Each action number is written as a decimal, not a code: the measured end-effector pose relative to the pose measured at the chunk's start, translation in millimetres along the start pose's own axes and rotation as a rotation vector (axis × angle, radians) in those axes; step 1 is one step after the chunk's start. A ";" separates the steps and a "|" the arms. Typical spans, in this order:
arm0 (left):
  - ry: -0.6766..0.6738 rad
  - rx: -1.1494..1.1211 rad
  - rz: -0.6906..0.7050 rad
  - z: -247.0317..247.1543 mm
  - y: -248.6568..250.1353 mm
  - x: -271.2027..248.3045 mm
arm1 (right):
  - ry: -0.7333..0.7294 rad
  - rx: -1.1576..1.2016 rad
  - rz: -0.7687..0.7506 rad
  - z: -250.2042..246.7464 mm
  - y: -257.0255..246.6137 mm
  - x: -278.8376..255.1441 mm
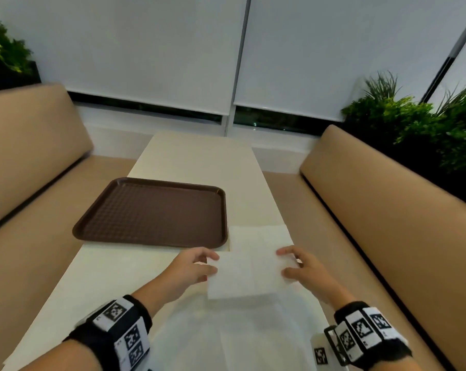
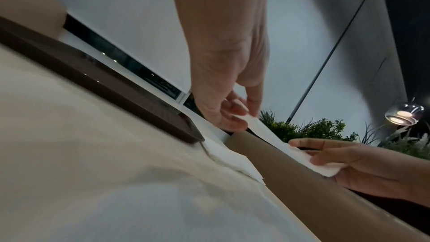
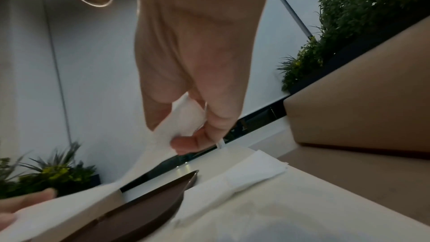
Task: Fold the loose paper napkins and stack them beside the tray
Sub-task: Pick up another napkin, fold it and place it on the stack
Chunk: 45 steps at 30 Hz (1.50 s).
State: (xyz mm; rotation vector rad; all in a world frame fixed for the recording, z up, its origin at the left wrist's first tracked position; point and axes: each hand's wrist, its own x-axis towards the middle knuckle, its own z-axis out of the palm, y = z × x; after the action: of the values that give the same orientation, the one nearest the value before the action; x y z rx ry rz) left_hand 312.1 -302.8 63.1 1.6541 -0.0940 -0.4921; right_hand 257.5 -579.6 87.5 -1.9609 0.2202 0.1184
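I hold a white paper napkin [image 1: 246, 274] in the air above the table, folded into a rectangle. My left hand [image 1: 199, 265] pinches its left edge between thumb and fingers; my right hand [image 1: 293, 263] pinches its right edge. The wrist views show the same napkin [image 2: 265, 132] [image 3: 184, 119] stretched between both hands. A stack of folded white napkins [image 1: 258, 235] lies on the table just right of the brown tray [image 1: 151, 212], below and beyond the held one. More loose white napkins [image 1: 234, 336] lie spread on the table under my wrists.
The cream table [image 1: 205, 162] runs away from me between two tan bench seats [image 1: 381, 210] [image 1: 31, 145]. Green plants [image 1: 413, 121] stand behind the right bench. The tray holds nothing.
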 end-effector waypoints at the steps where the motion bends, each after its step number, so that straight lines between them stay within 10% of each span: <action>1: 0.046 -0.012 0.020 6.9 4.8 20.6 | 0.077 -0.030 -0.031 -5.3 -0.6 14.8; 7: 0.273 0.108 0.148 45.4 20.4 131.8 | 0.433 -0.319 -0.034 -29.5 10.1 107.2; 19: 0.153 1.219 0.179 65.8 -13.9 161.9 | 0.221 -0.900 0.173 -8.2 65.3 137.9; 26: 0.188 0.770 0.308 46.1 9.7 75.8 | -0.135 -0.798 0.142 35.5 37.2 64.5; 45: 0.430 0.368 0.169 -102.4 -98.4 -195.6 | 0.002 -0.757 0.213 59.2 37.2 44.3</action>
State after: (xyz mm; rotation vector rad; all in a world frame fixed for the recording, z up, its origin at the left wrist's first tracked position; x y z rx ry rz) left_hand 151.7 -125.9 25.9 2.0569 -0.0050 0.0204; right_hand 294.2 -543.5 22.7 -2.6827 0.4310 0.3833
